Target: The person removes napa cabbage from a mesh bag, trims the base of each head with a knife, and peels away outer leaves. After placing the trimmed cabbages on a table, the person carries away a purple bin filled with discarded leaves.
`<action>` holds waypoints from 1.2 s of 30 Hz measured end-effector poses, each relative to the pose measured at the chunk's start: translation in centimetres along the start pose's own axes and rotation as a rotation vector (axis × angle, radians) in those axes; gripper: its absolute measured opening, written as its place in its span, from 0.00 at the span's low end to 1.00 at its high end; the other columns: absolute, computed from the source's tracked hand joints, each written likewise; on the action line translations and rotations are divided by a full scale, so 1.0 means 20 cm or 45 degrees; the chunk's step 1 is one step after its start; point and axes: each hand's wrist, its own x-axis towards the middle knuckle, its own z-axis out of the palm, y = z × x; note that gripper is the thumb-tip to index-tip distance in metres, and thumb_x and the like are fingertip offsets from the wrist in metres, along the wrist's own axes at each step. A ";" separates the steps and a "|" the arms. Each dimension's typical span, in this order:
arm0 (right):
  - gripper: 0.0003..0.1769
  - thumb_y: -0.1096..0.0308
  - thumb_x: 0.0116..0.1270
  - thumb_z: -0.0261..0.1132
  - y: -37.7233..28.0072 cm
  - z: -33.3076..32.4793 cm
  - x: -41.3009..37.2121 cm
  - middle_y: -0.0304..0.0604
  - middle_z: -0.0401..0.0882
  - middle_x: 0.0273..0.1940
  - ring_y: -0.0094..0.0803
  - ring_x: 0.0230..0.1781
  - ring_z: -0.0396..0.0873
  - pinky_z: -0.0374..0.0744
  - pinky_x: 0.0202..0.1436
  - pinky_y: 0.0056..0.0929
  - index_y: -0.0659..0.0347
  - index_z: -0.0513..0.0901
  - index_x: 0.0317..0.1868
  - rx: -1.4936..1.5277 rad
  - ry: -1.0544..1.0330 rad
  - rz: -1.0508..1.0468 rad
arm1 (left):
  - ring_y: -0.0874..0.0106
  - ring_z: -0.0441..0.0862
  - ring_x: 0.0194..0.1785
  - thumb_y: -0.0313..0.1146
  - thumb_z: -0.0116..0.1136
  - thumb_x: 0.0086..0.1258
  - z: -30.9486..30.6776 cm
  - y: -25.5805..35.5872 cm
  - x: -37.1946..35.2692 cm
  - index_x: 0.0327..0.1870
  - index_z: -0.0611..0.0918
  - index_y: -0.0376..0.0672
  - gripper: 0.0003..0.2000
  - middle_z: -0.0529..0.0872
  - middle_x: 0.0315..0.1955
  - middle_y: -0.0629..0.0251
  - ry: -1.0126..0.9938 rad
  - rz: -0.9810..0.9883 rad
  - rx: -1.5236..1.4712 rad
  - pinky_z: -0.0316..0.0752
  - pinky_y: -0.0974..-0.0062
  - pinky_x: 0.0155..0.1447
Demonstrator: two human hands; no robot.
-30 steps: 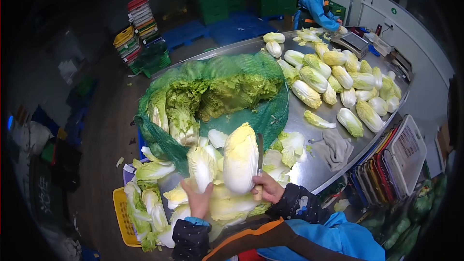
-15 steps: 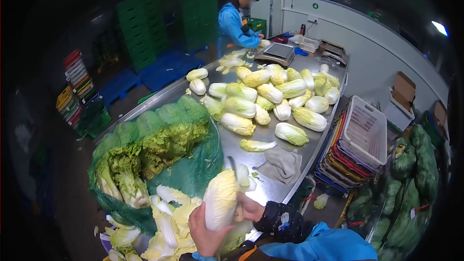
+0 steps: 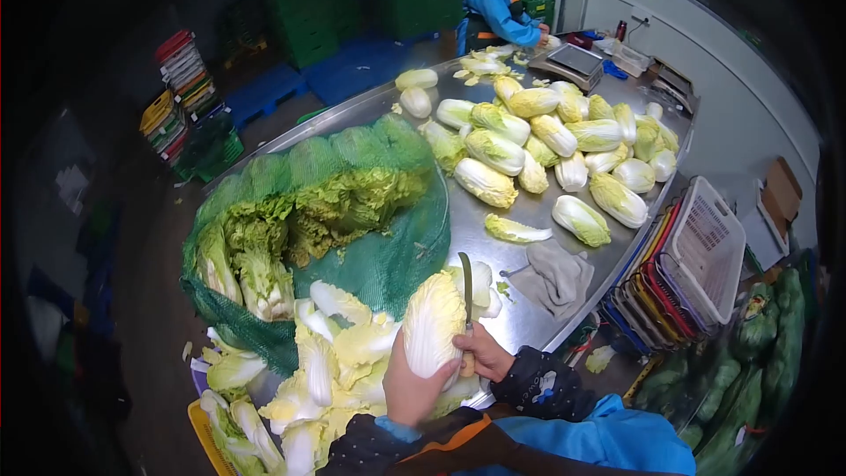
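A peeled napa cabbage (image 3: 434, 322) stands nearly upright in my left hand (image 3: 414, 385), whose fingers wrap round its lower part. My right hand (image 3: 486, 351) is closed on the wooden handle of a knife (image 3: 467, 286); the blade points up, close along the cabbage's right side. Loose yellow-white leaves (image 3: 317, 361) are piled to the left of my left hand. Beyond them lies a green mesh bag (image 3: 397, 251) with untrimmed cabbages inside. White cut pieces (image 3: 485, 286) rest on the metal table behind the knife.
Many trimmed cabbages (image 3: 498, 152) cover the middle of the metal table (image 3: 529, 330), with a grey cloth (image 3: 555, 278) nearer. A scale (image 3: 571, 62) and a co-worker (image 3: 498, 4) are at the far end. Stacked baskets (image 3: 705, 238) stand at the right; a yellow crate (image 3: 207, 441) is at lower left.
The view has shifted, so the table's contents appear farther right and higher. The knife now shows more fully beside the cabbage, its handle visible in my right hand. Both hands keep their holds.
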 end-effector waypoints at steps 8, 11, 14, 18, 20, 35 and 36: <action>0.36 0.79 0.61 0.59 0.11 -0.06 -0.03 0.49 0.71 0.56 0.37 0.54 0.75 0.79 0.52 0.34 0.60 0.53 0.67 -0.051 -0.007 0.019 | 0.66 0.80 0.50 0.37 0.67 0.57 -0.07 -0.08 -0.09 0.59 0.68 0.31 0.31 0.81 0.48 0.48 0.047 -0.368 -0.017 0.73 0.70 0.52; 0.38 0.79 0.61 0.60 0.10 0.01 -0.08 0.50 0.70 0.58 0.39 0.58 0.73 0.77 0.57 0.36 0.60 0.52 0.68 0.048 -0.016 0.025 | 0.68 0.80 0.51 0.37 0.61 0.64 -0.11 -0.19 -0.11 0.59 0.69 0.32 0.26 0.80 0.49 0.49 0.021 -0.427 -0.068 0.74 0.71 0.51; 0.35 0.69 0.65 0.61 0.11 0.01 -0.07 0.51 0.68 0.60 0.41 0.61 0.69 0.72 0.62 0.41 0.60 0.54 0.68 0.067 -0.147 -0.029 | 0.65 0.77 0.53 0.39 0.52 0.71 -0.17 -0.22 -0.07 0.62 0.64 0.32 0.25 0.77 0.53 0.51 -0.006 -0.706 -1.077 0.75 0.70 0.51; 0.38 0.42 0.65 0.55 0.06 0.07 -0.04 0.50 0.65 0.64 0.44 0.62 0.67 0.67 0.66 0.46 0.59 0.60 0.67 0.757 -0.463 -0.048 | 0.63 0.73 0.57 0.42 0.43 0.75 -0.19 -0.28 -0.09 0.68 0.54 0.37 0.27 0.71 0.57 0.54 0.048 -0.906 -1.458 0.74 0.64 0.55; 0.39 0.44 0.64 0.58 0.00 0.10 -0.02 0.49 0.65 0.64 0.42 0.61 0.68 0.67 0.66 0.46 0.60 0.60 0.67 0.678 -0.577 -0.122 | 0.60 0.70 0.60 0.47 0.44 0.74 -0.18 -0.21 -0.09 0.71 0.48 0.43 0.32 0.66 0.60 0.54 0.111 -0.969 -0.675 0.73 0.54 0.56; 0.29 0.61 0.57 0.66 -0.16 -0.01 -0.04 0.43 0.80 0.43 0.23 0.19 0.75 0.77 0.22 0.18 0.64 0.69 0.57 0.177 -0.043 -0.043 | 0.58 0.82 0.45 0.37 0.57 0.67 -0.20 0.07 0.03 0.64 0.58 0.39 0.29 0.74 0.52 0.51 -0.424 -0.551 -0.782 0.84 0.73 0.36; 0.30 0.61 0.57 0.66 -0.15 -0.01 -0.04 0.44 0.80 0.44 0.23 0.20 0.75 0.77 0.23 0.18 0.65 0.69 0.58 0.176 -0.028 -0.030 | 0.59 0.83 0.43 0.36 0.58 0.66 -0.21 0.09 0.04 0.64 0.60 0.37 0.29 0.75 0.51 0.52 -0.460 -0.579 -0.541 0.84 0.73 0.36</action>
